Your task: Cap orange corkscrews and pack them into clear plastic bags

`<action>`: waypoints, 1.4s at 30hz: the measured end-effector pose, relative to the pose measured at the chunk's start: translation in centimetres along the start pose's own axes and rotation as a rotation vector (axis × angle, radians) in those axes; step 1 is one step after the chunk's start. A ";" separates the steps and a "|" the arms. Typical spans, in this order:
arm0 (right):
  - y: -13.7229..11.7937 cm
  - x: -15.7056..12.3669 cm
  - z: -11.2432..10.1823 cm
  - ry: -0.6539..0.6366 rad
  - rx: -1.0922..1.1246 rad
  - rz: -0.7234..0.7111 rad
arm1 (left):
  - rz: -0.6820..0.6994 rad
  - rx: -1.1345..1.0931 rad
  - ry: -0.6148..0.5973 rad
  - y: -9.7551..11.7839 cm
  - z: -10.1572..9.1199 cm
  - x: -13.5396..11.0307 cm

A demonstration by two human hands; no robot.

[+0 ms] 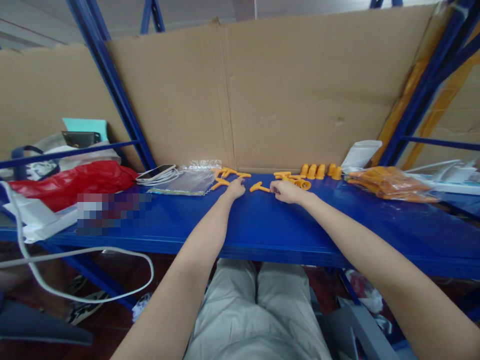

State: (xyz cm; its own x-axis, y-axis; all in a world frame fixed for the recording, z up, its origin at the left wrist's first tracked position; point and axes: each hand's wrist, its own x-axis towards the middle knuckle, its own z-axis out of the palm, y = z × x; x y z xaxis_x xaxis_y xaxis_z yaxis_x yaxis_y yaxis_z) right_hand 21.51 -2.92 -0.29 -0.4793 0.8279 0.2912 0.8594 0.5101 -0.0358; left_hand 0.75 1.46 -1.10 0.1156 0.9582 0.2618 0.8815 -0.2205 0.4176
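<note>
My left hand (236, 189) rests on the blue shelf with its fingers curled, just in front of a loose group of orange T-shaped plastic pieces (220, 184). What its fingers hold, if anything, is hidden. To the right, my right hand (285, 192) pinches the stem end of a single orange T-shaped piece (259, 187), which lies flat with its crossbar pointing left. Behind that hand are more orange T-shaped pieces and orange round cups (303, 184) lying on their sides. Several orange thimble-shaped caps (315, 172) stand upright in a row farther right.
A clear plastic bag (191, 181) and a phone with a white cable (159, 172) lie left of my hands. A red bag (82, 182) and a white power strip (48, 220) are farther left. Bagged orange parts (390, 182) lie right. Cardboard (300, 90) stands behind.
</note>
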 end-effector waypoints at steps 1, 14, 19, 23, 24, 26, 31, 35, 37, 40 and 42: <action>0.1 0.0 0.0 0.002 0.004 0.011 | 0.005 -0.004 0.007 0.2 -0.1 -0.1; 0.3 0.0 -0.9 0.195 0.093 -0.116 | 0.238 -0.099 -0.174 2.0 -0.5 -1.3; 0.4 0.0 -1.2 0.208 0.047 -0.099 | 0.207 -0.218 -0.262 1.9 -0.6 -1.2; 0.7 -0.1 -1.6 0.222 0.019 -0.046 | 0.193 -0.190 -0.234 1.9 -0.3 -1.0; 0.9 -0.2 -1.7 0.234 0.015 -0.018 | 0.191 -0.172 -0.226 1.9 -0.3 -1.0; 1.8 -0.4 -2.1 0.264 0.005 0.068 | 0.191 -0.150 -0.212 1.8 -0.2 -0.9; 5.6 -1.6 -3.1 0.323 -0.029 0.460 | 0.184 -0.106 -0.193 1.7 -0.1 -0.8; 9.1 -3.6 -2.9 0.350 0.037 0.754 | 0.170 -0.081 -0.204 1.9 -0.2 -1.0; 10.7 -4.7 -2.4 0.351 0.098 0.885 | 0.172 -0.082 -0.208 2.0 -0.3 -1.1; 12.7 -5.8 -1.4 0.365 0.181 1.008 | 0.164 -0.065 -0.198 2.2 -0.3 -1.3; 13.8 -5.8 -0.6 0.354 0.190 0.977 | 0.161 -0.046 -0.190 2.2 -0.3 -1.3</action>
State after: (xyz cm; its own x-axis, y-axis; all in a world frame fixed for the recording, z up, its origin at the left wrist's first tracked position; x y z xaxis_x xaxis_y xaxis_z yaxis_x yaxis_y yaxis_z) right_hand 36.31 -0.85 -1.91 0.5112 0.7990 0.3167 0.7874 -0.2877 -0.5452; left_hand 2.40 -0.32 -0.25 0.3408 0.9260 0.1622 0.8233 -0.3773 0.4241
